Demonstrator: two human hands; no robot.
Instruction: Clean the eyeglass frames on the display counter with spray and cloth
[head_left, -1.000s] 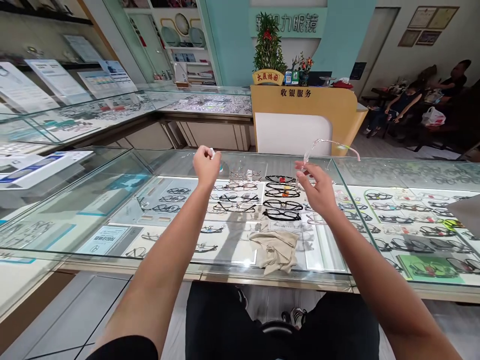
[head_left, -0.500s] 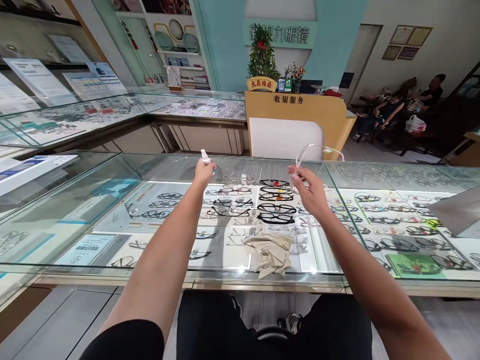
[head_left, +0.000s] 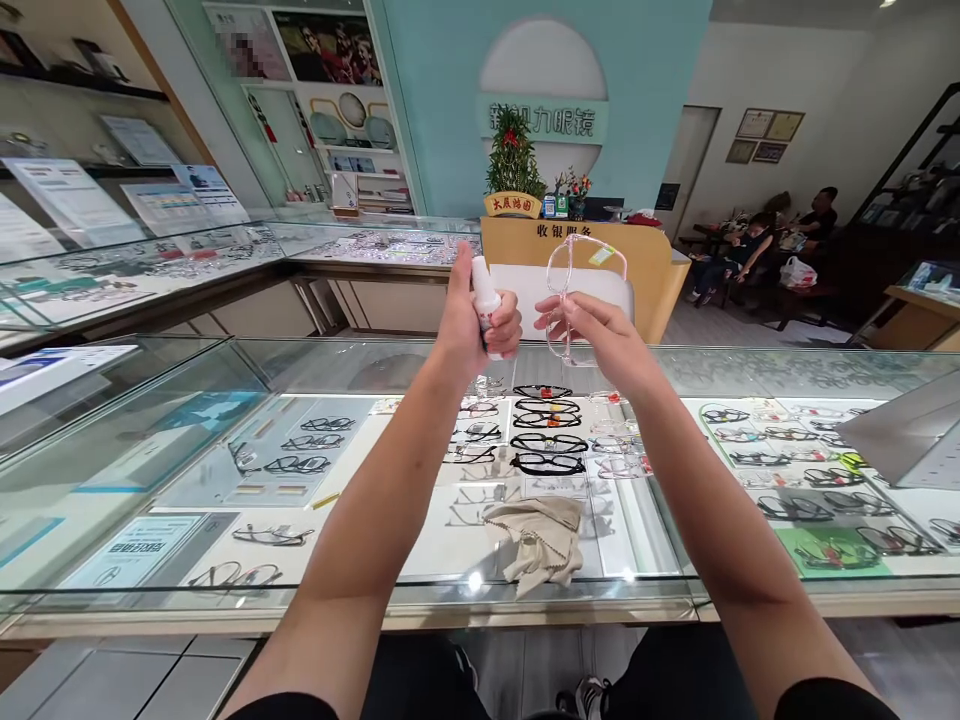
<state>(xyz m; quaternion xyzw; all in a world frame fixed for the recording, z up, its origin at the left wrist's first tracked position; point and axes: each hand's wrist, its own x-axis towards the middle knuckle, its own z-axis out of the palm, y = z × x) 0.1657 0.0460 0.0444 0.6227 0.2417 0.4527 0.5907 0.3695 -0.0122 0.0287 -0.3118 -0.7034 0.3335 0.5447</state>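
Note:
My left hand [head_left: 476, 315] grips a small white spray bottle [head_left: 485, 285] upright, its thumb raised beside the nozzle. To its right, my right hand [head_left: 592, 330] pinches a pair of clear-framed eyeglasses [head_left: 568, 262] by the middle of the frame. The glasses are turned on end, with one lens above the fingers and the other below. A small yellowish tag [head_left: 602, 256] is on their temple. Both hands are raised above the glass counter, a short gap between bottle and glasses. Below them a beige cleaning cloth [head_left: 541, 535] lies crumpled on the glass top.
Under the glass counter top [head_left: 420, 598] are rows of eyeglasses, including several black frames [head_left: 550, 443]. A grey-white box-like stand [head_left: 911, 430] is at the right. Beyond stands a yellow cashier desk [head_left: 660, 265] with plants. People sit at the far right.
My left hand has come up and to the right with the spray bottle, nearer the glasses. The right hand has lifted the glasses and moved slightly left. The view has tilted up.

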